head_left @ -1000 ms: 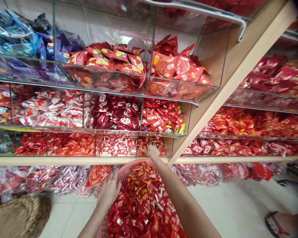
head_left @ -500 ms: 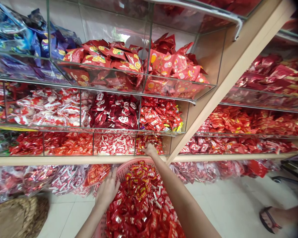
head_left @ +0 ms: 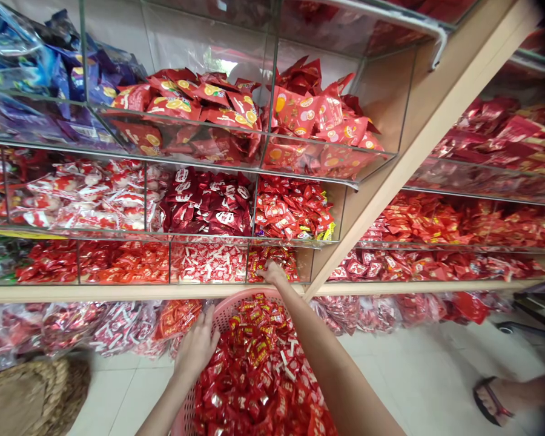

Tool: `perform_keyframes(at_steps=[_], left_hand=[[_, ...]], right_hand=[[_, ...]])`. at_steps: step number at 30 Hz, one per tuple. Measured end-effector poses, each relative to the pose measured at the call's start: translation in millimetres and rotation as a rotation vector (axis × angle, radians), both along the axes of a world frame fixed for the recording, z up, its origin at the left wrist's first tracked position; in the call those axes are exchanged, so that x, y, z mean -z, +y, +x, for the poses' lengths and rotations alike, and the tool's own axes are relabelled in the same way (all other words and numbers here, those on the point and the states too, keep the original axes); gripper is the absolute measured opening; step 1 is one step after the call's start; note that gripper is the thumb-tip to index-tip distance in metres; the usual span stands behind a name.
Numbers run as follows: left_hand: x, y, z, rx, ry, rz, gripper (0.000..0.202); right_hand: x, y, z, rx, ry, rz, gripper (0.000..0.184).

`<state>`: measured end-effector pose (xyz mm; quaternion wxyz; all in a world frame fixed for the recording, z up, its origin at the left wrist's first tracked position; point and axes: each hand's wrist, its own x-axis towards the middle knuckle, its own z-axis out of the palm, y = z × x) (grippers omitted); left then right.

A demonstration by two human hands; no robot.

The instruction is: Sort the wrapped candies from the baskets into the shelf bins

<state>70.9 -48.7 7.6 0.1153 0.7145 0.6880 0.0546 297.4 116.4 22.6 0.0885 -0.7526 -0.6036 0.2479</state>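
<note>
Basket (head_left: 223, 315), cut off below, is grasped by the left hand (head_left: 197, 346); right hand's grip (head_left: 274, 275) I cannot tell

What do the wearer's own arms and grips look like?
The left grip and right grip are ungloved human hands. The left forearm and right forearm are bare; no sleeves, watches, bracelets, cables or markings show. Small rings can't be ruled out.

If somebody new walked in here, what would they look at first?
Probably the pink perforated plastic basket at bottom centre, heaped with shiny red-wrapped sweets. Next, perhaps, the shiny blue plastic packets at upper left, standing out among so much red. Then maybe the bare right hand in the clear-walled bin above the basket.
</note>
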Motion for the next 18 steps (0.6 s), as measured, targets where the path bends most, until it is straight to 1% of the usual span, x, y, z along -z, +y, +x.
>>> perform_keyframes(at_steps=[4, 9, 18], left_hand=[[2.9, 0.1, -0.3, 0.015, 0.002, 0.017, 0.053], [4.0, 0.3, -1.1, 0.015, -0.002, 0.018, 0.052], [3.4, -0.5, -1.1, 0.021, 0.024, 0.036, 0.052]], right_hand=[[-1.8, 0.1, -1.3, -0.014, 0.002, -0.031, 0.034], [-0.5, -0.4, -1.8, 0.004, -0.002, -0.019, 0.034], [11.7, 6.8, 1.4, 0.038, 0.023, -0.009, 0.032]])
